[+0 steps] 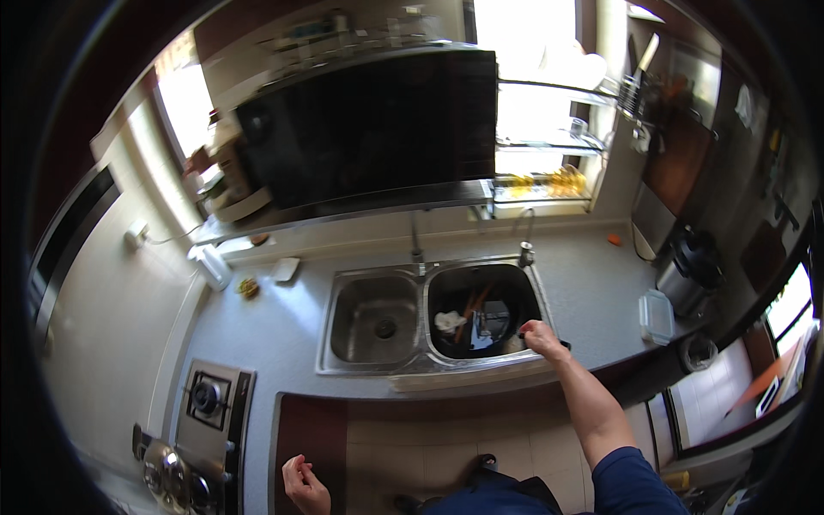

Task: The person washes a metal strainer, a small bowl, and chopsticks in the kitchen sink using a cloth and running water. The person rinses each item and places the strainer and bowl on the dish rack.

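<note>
My right hand (542, 338) is over the right rim of the right sink basin (539, 290), its fingers curled. Dark bits show beside the fingertips and behind the wrist; whether the hand grips them is unclear. Inside that basin sit a dark round vessel (508, 309) that appears to hold water, long reddish-brown utensils (465, 315) and a crumpled white cloth or paper (449, 322). Low at the left, my left hand (305, 484) hangs in front of the counter with fingers loosely bent and nothing in it.
The left basin (370, 322) is beside it, under a faucet (416, 251). A gas stove (209, 425) with a metal kettle (166, 473) stands left. On the right are a lidded plastic container (656, 317), a steel-and-black appliance (689, 270) and a bin (698, 353). A large dark screen-like panel (380, 129) overhangs the back.
</note>
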The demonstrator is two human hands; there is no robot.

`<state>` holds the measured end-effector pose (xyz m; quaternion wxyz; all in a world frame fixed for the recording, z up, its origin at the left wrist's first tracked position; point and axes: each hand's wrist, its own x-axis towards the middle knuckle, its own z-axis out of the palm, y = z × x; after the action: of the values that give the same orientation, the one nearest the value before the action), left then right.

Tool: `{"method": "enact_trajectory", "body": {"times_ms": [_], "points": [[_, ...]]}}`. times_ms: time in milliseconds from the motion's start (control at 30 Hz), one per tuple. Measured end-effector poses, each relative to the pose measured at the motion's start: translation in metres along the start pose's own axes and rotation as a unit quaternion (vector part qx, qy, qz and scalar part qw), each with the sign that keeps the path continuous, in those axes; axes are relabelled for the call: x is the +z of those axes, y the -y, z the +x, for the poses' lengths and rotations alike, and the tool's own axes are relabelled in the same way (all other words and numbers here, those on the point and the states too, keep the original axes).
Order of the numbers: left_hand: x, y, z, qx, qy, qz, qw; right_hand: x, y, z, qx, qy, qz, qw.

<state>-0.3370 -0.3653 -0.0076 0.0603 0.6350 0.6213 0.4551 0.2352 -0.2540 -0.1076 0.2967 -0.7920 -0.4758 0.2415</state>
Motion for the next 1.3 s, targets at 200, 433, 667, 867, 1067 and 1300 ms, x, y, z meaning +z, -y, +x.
{"method": "enact_trajectory", "body": {"times_ms": [200, 433, 667, 867, 1067, 1300], "points": [[0.129, -0.079, 0.038, 0.109, 0.148, -0.074, 0.980, -0.012, -0.021, -0.013, -0.035, 0.034, 0.048, 0.998], [0.274, -0.139, 0.089, 0.201, 0.308, -0.109, 0.923, -0.019, -0.014, -0.004, -0.049, 0.044, 0.176, 0.982], [0.445, -0.123, 0.102, 0.152, 0.468, -0.115, 0.863, -0.048, 0.009, 0.013, 0.017, 0.013, 0.326, 0.945], [0.544, -0.114, 0.121, 0.175, 0.548, -0.019, 0.818, -0.033, 0.009, 0.029, -0.052, 0.026, 0.207, 0.977], [0.647, -0.106, 0.132, 0.057, 0.556, 0.108, 0.822, -0.028, -0.004, 0.030, -0.107, 0.051, 0.235, 0.965], [0.730, -0.110, 0.077, -0.022, 0.449, 0.141, 0.882, -0.046, -0.027, 0.031, -0.117, 0.118, 0.236, 0.957]]}}
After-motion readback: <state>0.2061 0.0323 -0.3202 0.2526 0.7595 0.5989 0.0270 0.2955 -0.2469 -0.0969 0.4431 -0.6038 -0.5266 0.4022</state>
